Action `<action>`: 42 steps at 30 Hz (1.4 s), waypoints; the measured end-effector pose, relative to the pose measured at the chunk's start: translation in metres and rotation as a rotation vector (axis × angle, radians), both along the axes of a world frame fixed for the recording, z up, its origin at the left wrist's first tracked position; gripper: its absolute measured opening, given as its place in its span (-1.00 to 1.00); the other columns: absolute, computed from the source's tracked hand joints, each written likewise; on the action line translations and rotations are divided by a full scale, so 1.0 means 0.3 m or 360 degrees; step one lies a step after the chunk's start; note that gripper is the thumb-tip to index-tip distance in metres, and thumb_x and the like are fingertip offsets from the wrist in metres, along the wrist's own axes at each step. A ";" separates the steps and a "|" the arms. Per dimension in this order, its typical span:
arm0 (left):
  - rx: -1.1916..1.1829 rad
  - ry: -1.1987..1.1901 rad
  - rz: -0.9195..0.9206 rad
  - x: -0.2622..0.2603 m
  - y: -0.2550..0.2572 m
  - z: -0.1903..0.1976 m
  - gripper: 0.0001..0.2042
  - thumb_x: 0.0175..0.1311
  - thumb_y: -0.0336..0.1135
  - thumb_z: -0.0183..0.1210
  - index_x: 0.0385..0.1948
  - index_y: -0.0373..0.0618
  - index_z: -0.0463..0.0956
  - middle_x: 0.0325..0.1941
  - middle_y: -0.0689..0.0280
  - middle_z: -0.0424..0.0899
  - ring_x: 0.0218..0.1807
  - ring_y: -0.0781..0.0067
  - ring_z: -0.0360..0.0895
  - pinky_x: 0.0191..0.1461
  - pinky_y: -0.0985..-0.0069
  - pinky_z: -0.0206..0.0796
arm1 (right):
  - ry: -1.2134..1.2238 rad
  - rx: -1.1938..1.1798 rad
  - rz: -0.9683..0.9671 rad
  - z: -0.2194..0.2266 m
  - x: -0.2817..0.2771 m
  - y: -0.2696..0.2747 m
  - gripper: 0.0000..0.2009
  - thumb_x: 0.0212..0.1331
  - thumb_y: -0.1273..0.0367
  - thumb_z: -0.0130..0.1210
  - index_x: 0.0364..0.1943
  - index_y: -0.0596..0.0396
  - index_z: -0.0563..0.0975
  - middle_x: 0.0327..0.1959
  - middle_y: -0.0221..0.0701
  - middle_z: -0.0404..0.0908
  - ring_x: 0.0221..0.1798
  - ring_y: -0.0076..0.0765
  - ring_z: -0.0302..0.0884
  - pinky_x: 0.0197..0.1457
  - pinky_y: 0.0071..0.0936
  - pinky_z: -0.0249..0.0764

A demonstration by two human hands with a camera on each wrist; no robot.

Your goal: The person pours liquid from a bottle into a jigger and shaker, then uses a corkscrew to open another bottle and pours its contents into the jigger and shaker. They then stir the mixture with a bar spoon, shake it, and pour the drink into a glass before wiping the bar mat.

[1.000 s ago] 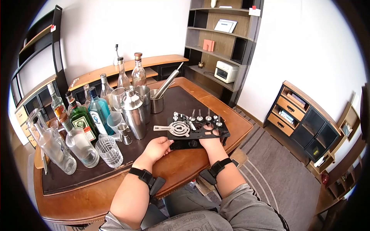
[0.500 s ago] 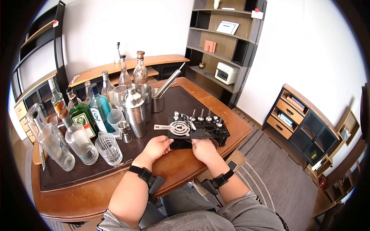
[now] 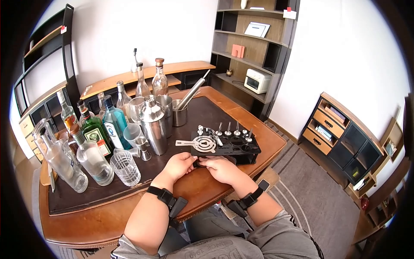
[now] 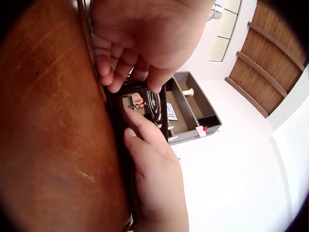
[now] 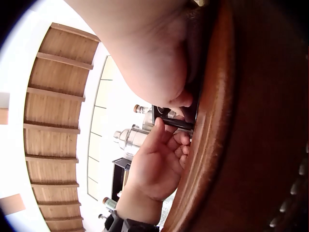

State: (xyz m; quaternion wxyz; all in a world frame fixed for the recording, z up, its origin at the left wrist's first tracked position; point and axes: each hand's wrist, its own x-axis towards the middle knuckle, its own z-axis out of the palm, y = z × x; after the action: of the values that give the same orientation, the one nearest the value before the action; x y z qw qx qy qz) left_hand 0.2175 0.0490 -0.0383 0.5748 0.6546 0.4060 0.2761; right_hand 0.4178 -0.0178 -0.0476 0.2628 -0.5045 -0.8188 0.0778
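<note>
A black bar-tool rack (image 3: 241, 149) stands at the front edge of the table. On its top lie a flat metal cocktail strainer (image 3: 203, 144) and several metal bottle pourers (image 3: 228, 129). My left hand (image 3: 180, 165) grips the rack's front left corner, thumb on the edge and fingers curled below, as the right wrist view also shows. Close beside it, my right hand (image 3: 222, 169) reaches in at the rack's open front, under the top plate. In the left wrist view the right index finger (image 4: 145, 126) lies extended into the rack's opening; its other fingers are hidden.
Left of the rack stand a steel shaker (image 3: 154, 129), a jigger (image 3: 143, 149), a cut-glass mixing glass (image 3: 125, 167) and several bottles, among them a green one (image 3: 95, 134) and a blue one (image 3: 114, 125). A steel cup (image 3: 180, 115) behind holds long tools.
My right hand has come from the rack's right part toward the left along its front, ending near the left hand. The left hand has kept its place at the corner.
</note>
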 end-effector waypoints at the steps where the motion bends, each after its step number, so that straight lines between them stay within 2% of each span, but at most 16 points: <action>1: 0.0000 -0.0009 0.0002 0.000 0.000 0.001 -0.74 0.38 -0.18 0.13 -0.42 -0.17 0.55 -0.57 0.38 0.55 -0.52 0.60 0.43 -0.41 0.62 0.31 | -0.0089 0.0060 -0.0031 -0.003 0.002 -0.025 -0.65 0.20 0.48 -0.10 0.05 0.03 0.57 0.13 -0.26 0.58 0.22 -0.11 0.48 0.31 -0.20 0.35; 5: -0.0003 -0.0029 0.0016 0.001 -0.007 0.003 -0.75 0.37 -0.19 0.14 -0.43 -0.18 0.55 -0.58 0.37 0.55 -0.52 0.59 0.43 -0.41 0.62 0.30 | -0.0228 0.0076 -0.0124 0.012 0.024 -0.093 -0.62 0.17 0.47 -0.10 0.06 0.03 0.57 0.22 -0.34 0.54 0.31 -0.18 0.41 0.40 -0.15 0.27; 8: 0.0006 -0.0027 0.0021 0.001 -0.008 0.006 -0.75 0.37 -0.20 0.14 -0.43 -0.18 0.56 -0.58 0.37 0.55 -0.52 0.59 0.43 -0.41 0.61 0.30 | -0.0267 0.0261 -0.0368 0.015 0.073 -0.116 -0.66 0.12 0.53 -0.06 -0.03 0.11 0.61 0.06 -0.21 0.62 0.21 -0.09 0.50 0.31 -0.22 0.36; 10: 0.0009 -0.0023 0.0026 0.000 -0.009 0.008 -0.75 0.37 -0.21 0.15 -0.43 -0.19 0.56 -0.58 0.37 0.55 -0.53 0.58 0.43 -0.41 0.61 0.30 | -0.0241 0.0277 -0.0633 0.022 0.120 -0.127 -0.68 0.09 0.51 -0.06 -0.08 0.13 0.62 -0.09 -0.12 0.65 0.03 0.04 0.55 0.19 -0.18 0.44; 12: 0.0009 -0.0019 0.0033 0.002 -0.011 0.010 -0.76 0.36 -0.21 0.15 -0.43 -0.19 0.56 -0.58 0.37 0.55 -0.53 0.58 0.43 -0.41 0.60 0.30 | -0.0374 -0.0001 -0.0957 0.040 0.149 -0.124 -0.68 0.08 0.47 -0.04 -0.09 0.17 0.61 -0.05 -0.09 0.64 0.09 -0.02 0.55 0.24 -0.16 0.40; 13: 0.0019 -0.0004 0.0038 0.003 -0.013 0.012 -0.76 0.36 -0.21 0.15 -0.43 -0.19 0.56 -0.58 0.37 0.55 -0.53 0.58 0.43 -0.41 0.60 0.30 | -0.0332 0.0144 -0.0892 -0.004 0.176 -0.106 -0.67 0.09 0.45 -0.05 -0.07 0.21 0.59 -0.05 -0.01 0.62 0.07 0.08 0.55 0.25 -0.09 0.40; 16: 0.0030 0.0017 0.0042 0.002 -0.015 0.013 -0.75 0.36 -0.21 0.15 -0.44 -0.19 0.55 -0.58 0.37 0.55 -0.53 0.59 0.43 -0.41 0.60 0.30 | -0.0587 0.0370 -0.1069 -0.082 0.176 -0.046 -0.63 0.12 0.44 -0.08 0.02 0.22 0.54 0.05 0.01 0.57 0.14 0.13 0.50 0.29 -0.04 0.35; 17: 0.0024 0.0006 0.0037 0.002 -0.012 0.008 -0.75 0.36 -0.20 0.15 -0.44 -0.19 0.55 -0.58 0.37 0.55 -0.53 0.59 0.43 -0.41 0.60 0.30 | -0.0372 0.0343 -0.1029 -0.065 0.172 -0.033 -0.59 0.15 0.42 -0.10 0.12 0.23 0.46 0.16 0.00 0.49 0.23 0.17 0.42 0.33 0.00 0.29; 20: 0.0015 0.0010 0.0046 0.004 -0.010 0.008 -0.74 0.36 -0.20 0.15 -0.45 -0.19 0.55 -0.58 0.36 0.55 -0.53 0.59 0.43 -0.41 0.60 0.30 | -0.0560 0.0297 -0.1264 -0.102 0.191 0.051 -0.59 0.22 0.41 -0.12 0.16 0.26 0.42 0.22 -0.03 0.44 0.26 0.06 0.39 0.36 -0.07 0.26; 22: 0.0015 0.0012 0.0045 0.001 -0.008 0.004 -0.74 0.36 -0.19 0.15 -0.46 -0.19 0.55 -0.58 0.36 0.55 -0.53 0.59 0.43 -0.41 0.59 0.30 | -0.0314 0.0191 -0.1338 -0.122 0.229 0.124 -0.62 0.26 0.40 -0.13 0.13 0.27 0.44 0.17 -0.03 0.48 0.24 0.03 0.42 0.35 -0.12 0.27; 26: 0.0043 0.0067 -0.0001 0.000 -0.002 0.001 -0.78 0.41 -0.24 0.08 -0.34 -0.18 0.58 -0.55 0.39 0.55 -0.51 0.61 0.42 -0.39 0.63 0.30 | 0.0035 0.0184 -0.1280 -0.048 0.216 0.109 -0.66 0.31 0.36 -0.14 0.04 0.28 0.51 0.08 -0.02 0.55 0.17 -0.01 0.50 0.32 -0.19 0.33; 27: 0.0052 0.0100 -0.0014 0.001 -0.002 0.004 -0.79 0.43 -0.26 0.05 -0.28 -0.18 0.59 -0.54 0.41 0.55 -0.50 0.63 0.42 -0.38 0.65 0.30 | -0.0197 0.0418 -0.1235 -0.062 0.226 0.110 -0.67 0.29 0.35 -0.11 -0.01 0.26 0.55 0.02 -0.02 0.58 0.10 0.02 0.54 0.27 -0.18 0.38; 33: 0.0043 0.0104 -0.0016 0.004 0.000 0.005 -0.78 0.44 -0.25 0.04 -0.27 -0.17 0.60 -0.54 0.40 0.55 -0.49 0.63 0.43 -0.38 0.65 0.30 | -0.0462 0.0412 -0.1180 -0.089 0.205 0.076 -0.69 0.18 0.41 -0.06 -0.04 0.19 0.57 -0.04 -0.06 0.62 0.07 0.00 0.55 0.23 -0.17 0.42; 36: 0.0059 0.0128 -0.0026 0.000 -0.003 0.016 -0.78 0.43 -0.25 0.04 -0.28 -0.17 0.60 -0.54 0.41 0.55 -0.49 0.63 0.43 -0.38 0.66 0.30 | -0.0526 0.0614 -0.0898 -0.055 0.126 -0.025 -0.70 0.10 0.44 -0.04 -0.09 0.16 0.59 -0.12 -0.05 0.64 0.04 0.03 0.56 0.18 -0.12 0.44; 39: 0.0034 0.0023 0.0028 0.003 -0.007 0.005 -0.74 0.37 -0.19 0.14 -0.46 -0.18 0.54 -0.58 0.37 0.54 -0.53 0.59 0.42 -0.41 0.59 0.30 | -0.0288 0.0362 -0.0847 -0.016 0.078 -0.097 -0.70 0.05 0.44 -0.01 -0.11 0.16 0.59 -0.16 -0.03 0.63 0.02 0.06 0.55 0.16 -0.10 0.45; 42: 0.0037 0.0034 0.0036 0.003 -0.009 0.005 -0.73 0.38 -0.19 0.13 -0.47 -0.17 0.54 -0.58 0.37 0.54 -0.53 0.59 0.42 -0.41 0.60 0.30 | -0.0296 -0.0019 -0.1057 0.034 0.102 -0.100 -0.69 0.05 0.45 -0.01 -0.09 0.18 0.57 -0.19 -0.03 0.64 0.01 0.07 0.55 0.16 -0.11 0.43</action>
State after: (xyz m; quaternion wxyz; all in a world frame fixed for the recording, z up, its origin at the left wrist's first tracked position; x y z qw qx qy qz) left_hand 0.2185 0.0463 -0.0367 0.5596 0.6595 0.4162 0.2804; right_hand 0.4484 -0.0479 -0.0373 0.1950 -0.7499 -0.6299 -0.0536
